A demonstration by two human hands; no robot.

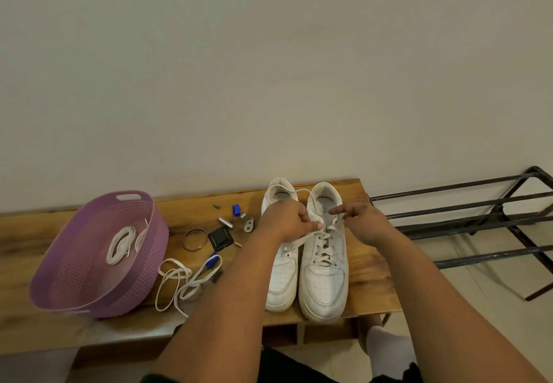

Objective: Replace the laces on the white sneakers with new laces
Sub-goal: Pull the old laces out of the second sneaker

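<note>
Two white sneakers stand side by side on the wooden bench, toes towards me. The right sneaker (324, 281) carries a white lace (324, 248) crossed through its eyelets. The left sneaker (281, 278) shows only a few lace strands near its eyelets. My left hand (284, 221) sits over the left sneaker's collar and pinches a lace end that runs across to the right sneaker. My right hand (363, 224) hovers over the right sneaker's top eyelets with a finger pointing left; whether it holds a strand is hidden. A loose white lace (182, 284) lies on the bench.
A purple plastic basket (143, 275) with coiled white laces (119, 245) stands at the left. Small items lie behind the loose lace: a bangle (194, 239), a black square piece (220, 240), metal bits, blue caps. A black metal rack (478, 224) stands to the right.
</note>
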